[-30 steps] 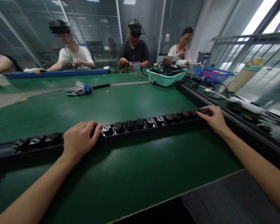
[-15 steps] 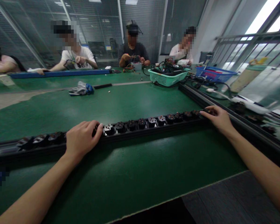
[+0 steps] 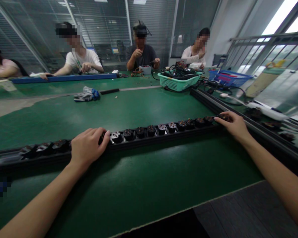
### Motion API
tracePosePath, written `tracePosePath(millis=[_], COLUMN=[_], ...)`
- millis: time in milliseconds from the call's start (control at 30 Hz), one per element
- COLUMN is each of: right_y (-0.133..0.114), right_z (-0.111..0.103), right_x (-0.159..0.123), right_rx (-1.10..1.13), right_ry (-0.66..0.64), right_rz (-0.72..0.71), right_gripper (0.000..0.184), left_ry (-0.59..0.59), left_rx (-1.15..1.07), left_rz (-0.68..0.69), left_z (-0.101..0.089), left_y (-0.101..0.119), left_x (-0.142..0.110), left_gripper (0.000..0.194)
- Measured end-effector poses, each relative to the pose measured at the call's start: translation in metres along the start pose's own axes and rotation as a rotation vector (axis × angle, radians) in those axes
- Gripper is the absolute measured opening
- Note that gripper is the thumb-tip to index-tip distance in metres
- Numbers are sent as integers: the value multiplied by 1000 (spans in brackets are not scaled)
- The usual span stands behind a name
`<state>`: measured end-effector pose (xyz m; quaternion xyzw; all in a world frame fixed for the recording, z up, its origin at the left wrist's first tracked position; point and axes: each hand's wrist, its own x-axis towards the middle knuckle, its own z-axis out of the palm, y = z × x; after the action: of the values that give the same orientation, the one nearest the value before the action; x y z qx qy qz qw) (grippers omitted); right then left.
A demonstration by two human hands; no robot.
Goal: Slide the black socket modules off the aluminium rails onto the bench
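Observation:
Across the green table lies a long black channel (image 3: 139, 140), with a row of black socket modules (image 3: 151, 130) with metal contacts sitting in it. My left hand (image 3: 88, 145) is closed over the channel left of its middle, thumb and fingers around a socket module that it mostly hides. Toward the right end, my right hand (image 3: 232, 124) pinches another dark socket module between thumb and fingers. Several more modules (image 3: 43, 148) show in the channel to the left of my left hand.
A second black rail (image 3: 218, 105) runs along the table's right side. Farther back are a teal basket of cables (image 3: 178, 84), a blue basket (image 3: 229, 78), crumpled gloves (image 3: 86, 94) and a long blue bar (image 3: 64, 78). Several people sit along the far side.
Both my hands keep their places on the channel, with barely any shift. Across the table, the person in the dark shirt has raised one hand toward the face and moved their hands apart.

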<state>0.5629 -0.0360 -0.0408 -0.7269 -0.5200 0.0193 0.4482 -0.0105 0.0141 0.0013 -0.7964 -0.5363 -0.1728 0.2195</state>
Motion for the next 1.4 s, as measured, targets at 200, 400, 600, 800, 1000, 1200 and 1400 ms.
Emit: tracePosePath(millis=[200, 400, 600, 800, 1000, 1200, 1400], right_y=[5, 10, 14, 26, 22, 22, 28], right_z=[-2, -3, -5, -5, -6, -12, -14], right_x=[2, 4, 4, 8, 9, 11, 12], right_rx=[-27, -58, -158, -294, -336, -399, -496], right_ry=[19, 24, 65, 162, 163, 53, -39], right_rz=[17, 9, -23, -91, -32, 22, -121], right_gripper=[49, 51, 55, 60, 62, 61, 62], left_ry=[-3, -5, 1, -7, -13, -29, -27], left_rx=[-1, -3, 6, 8, -12, -12, -1], left_rz=[-7, -6, 3, -4, -8, -17, -18], left_z=[-1, -2, 1, 1, -1, -3, -4], left_y=[1, 1, -1, -1, 0, 1, 3], left_x=[0, 0, 0, 0, -1, 0, 0], left_gripper=[53, 52, 52, 53, 52, 51, 52])
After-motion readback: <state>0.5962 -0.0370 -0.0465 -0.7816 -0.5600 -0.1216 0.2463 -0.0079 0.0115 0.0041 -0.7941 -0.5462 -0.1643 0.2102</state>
